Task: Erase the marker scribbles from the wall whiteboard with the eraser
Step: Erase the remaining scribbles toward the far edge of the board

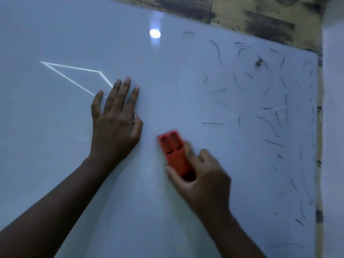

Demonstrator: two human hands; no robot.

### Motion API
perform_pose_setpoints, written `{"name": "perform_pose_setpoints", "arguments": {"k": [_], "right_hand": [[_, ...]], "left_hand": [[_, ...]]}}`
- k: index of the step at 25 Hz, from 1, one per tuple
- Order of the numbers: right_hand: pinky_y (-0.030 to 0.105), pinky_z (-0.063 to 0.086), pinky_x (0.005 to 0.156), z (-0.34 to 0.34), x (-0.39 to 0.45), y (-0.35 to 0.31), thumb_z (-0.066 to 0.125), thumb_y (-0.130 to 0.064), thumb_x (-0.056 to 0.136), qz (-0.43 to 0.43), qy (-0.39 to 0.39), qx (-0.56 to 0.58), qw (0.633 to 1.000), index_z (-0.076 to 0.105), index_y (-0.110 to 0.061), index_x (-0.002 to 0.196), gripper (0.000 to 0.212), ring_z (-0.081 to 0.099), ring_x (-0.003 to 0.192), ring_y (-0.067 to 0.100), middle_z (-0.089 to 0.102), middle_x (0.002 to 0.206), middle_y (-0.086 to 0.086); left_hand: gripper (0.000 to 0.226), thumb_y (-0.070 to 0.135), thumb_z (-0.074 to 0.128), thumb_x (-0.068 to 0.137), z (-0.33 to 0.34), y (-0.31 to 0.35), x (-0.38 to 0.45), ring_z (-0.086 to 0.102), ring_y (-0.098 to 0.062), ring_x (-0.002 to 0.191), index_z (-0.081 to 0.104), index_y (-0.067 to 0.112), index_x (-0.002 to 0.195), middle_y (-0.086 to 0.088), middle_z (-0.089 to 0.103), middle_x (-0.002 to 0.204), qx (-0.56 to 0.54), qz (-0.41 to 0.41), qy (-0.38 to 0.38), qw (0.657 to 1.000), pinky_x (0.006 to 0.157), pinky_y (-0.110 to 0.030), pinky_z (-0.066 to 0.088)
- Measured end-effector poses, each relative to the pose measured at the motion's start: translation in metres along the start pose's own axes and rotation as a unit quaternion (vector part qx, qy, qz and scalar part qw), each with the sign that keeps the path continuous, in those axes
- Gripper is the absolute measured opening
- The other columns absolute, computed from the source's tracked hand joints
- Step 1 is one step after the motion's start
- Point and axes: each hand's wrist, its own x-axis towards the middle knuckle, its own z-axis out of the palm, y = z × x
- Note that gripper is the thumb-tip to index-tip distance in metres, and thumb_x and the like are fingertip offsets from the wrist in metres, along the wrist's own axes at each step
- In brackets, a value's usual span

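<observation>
Two bare hands are seen against the whiteboard (55, 34). Left hand (116, 120): laid flat on the board, fingers straight and slightly spread, nothing held. Right hand (202, 175): blurred, fingers and thumb curled round the lower end of the orange eraser (174, 151), which is pressed to the board at about 4 o'clock from the left hand. Black marker scribbles (270, 108) are scattered from 12 to 4 o'clock of the eraser, towards the board's right edge. A round metal fixing (258, 62) is set among them. A stained wall (260, 15) is visible at 1 o'clock beyond the board.
</observation>
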Motion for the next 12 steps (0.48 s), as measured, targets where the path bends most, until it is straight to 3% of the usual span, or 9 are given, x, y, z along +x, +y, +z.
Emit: {"name": "perform_pose_setpoints", "arguments": {"k": [4, 8, 10, 12], "right_hand": [[0.039, 0.053, 0.065, -0.021, 0.055, 0.065, 0.07, -0.068, 0.082, 0.189, 0.085, 0.009, 0.978, 0.063, -0.027, 0.139, 0.071, 0.063, 0.074, 0.028, 0.061, 0.083, 0.004], [0.046, 0.057, 0.074, -0.022, 0.073, 0.076, 0.065, -0.071, 0.084, 0.258, 0.107, 0.038, 0.959, 0.062, -0.021, 0.14, 0.076, 0.065, 0.079, 0.029, 0.067, 0.091, 0.008], [0.036, 0.051, 0.07, -0.013, 0.066, 0.047, 0.067, -0.067, 0.081, 0.208, 0.088, 0.055, 0.973, 0.066, -0.022, 0.136, 0.072, 0.065, 0.079, 0.03, 0.064, 0.089, 0.007], [0.034, 0.048, 0.063, -0.003, 0.041, 0.01, 0.068, -0.063, 0.077, 0.084, 0.023, 0.054, 0.995, 0.067, -0.025, 0.134, 0.068, 0.061, 0.075, 0.025, 0.058, 0.083, 0.002]], "left_hand": [[0.063, 0.023, 0.037, 0.103, 0.004, 0.0, -0.003, 0.023, -0.027, 0.163, 0.037, 0.007, 0.164, -0.013, 0.027, 0.174, 0.015, 0.008, 0.01, 1.0, 0.13, -0.059, 0.016], [0.064, 0.024, 0.036, 0.103, 0.004, 0.002, -0.003, 0.022, -0.028, 0.164, 0.035, 0.007, 0.165, -0.013, 0.025, 0.175, 0.025, 0.01, 0.005, 1.0, 0.13, -0.06, 0.015], [0.064, 0.023, 0.038, 0.102, 0.002, 0.004, -0.004, 0.024, -0.027, 0.163, 0.038, 0.008, 0.164, -0.012, 0.027, 0.174, 0.006, 0.001, 0.008, 1.0, 0.13, -0.059, 0.016], [0.062, 0.021, 0.043, 0.1, -0.002, 0.003, -0.001, 0.03, -0.025, 0.161, 0.045, 0.01, 0.161, -0.01, 0.035, 0.171, -0.029, -0.009, 0.019, 0.999, 0.129, -0.057, 0.02]]}}
